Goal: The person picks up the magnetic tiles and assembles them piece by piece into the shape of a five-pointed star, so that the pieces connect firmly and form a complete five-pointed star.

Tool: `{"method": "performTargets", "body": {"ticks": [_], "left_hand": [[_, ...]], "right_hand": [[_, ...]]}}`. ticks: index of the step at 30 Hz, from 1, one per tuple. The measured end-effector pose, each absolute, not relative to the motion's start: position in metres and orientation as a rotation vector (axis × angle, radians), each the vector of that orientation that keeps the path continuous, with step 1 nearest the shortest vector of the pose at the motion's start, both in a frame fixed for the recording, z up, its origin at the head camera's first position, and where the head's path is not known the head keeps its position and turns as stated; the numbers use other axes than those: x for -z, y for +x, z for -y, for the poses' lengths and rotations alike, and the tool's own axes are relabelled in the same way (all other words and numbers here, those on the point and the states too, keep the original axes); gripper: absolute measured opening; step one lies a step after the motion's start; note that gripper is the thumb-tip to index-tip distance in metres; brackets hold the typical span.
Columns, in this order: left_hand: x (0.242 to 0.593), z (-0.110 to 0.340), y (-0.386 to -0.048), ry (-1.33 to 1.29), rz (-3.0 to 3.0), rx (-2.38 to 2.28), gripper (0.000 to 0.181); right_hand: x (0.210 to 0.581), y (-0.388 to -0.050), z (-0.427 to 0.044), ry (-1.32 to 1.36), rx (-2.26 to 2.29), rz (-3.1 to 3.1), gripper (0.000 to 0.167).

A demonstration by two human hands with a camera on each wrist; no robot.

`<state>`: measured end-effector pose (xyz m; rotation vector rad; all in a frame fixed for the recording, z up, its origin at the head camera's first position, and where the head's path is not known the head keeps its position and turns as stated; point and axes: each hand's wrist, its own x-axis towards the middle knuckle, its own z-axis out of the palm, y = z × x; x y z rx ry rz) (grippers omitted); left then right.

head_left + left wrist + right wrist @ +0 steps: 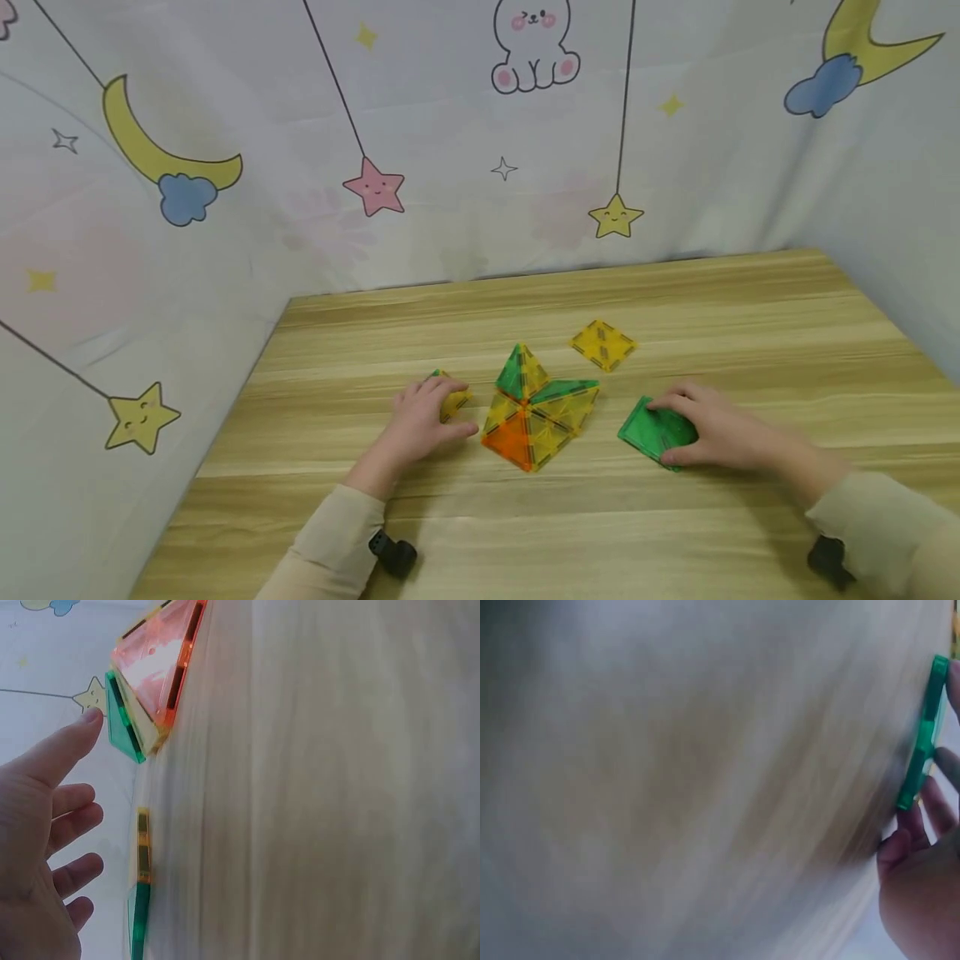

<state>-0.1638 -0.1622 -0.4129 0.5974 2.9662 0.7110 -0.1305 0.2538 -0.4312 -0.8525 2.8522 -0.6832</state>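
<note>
One table (600,533) carries everything. Tile cluster (536,412) mid-table, between hands: probably light, stiff, weak at joints; support the base edges. Right hand (708,427) pinches green tile (643,429), right of cluster; likely slick plastic, grip rims. Left hand (423,421) loosely spread, no pinch, at yellow-green tile (454,404), left of cluster; same handling.
</note>
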Motion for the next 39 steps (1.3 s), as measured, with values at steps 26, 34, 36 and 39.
{"method": "performTargets", "body": {"ticks": [26,34,36,39], "left_hand": [[0.414,0.137,-0.137,0.934,-2.811,-0.668,0.058],[0.415,0.128,-0.132,0.982,-2.839,-0.656,0.054],[0.414,0.127,-0.131,0.983,-2.843,-0.665,0.054],[0.410,0.123,-0.127,1.006,-2.833,-0.678,0.053]], "right_hand": [[0.439,-0.100,-0.212,-1.036,0.716,-2.894,0.067],[0.439,-0.095,-0.200,-1.017,0.708,-2.892,0.067],[0.438,-0.094,-0.196,-1.022,0.713,-2.879,0.067],[0.438,-0.093,-0.193,-1.021,0.742,-2.848,0.069]]}}
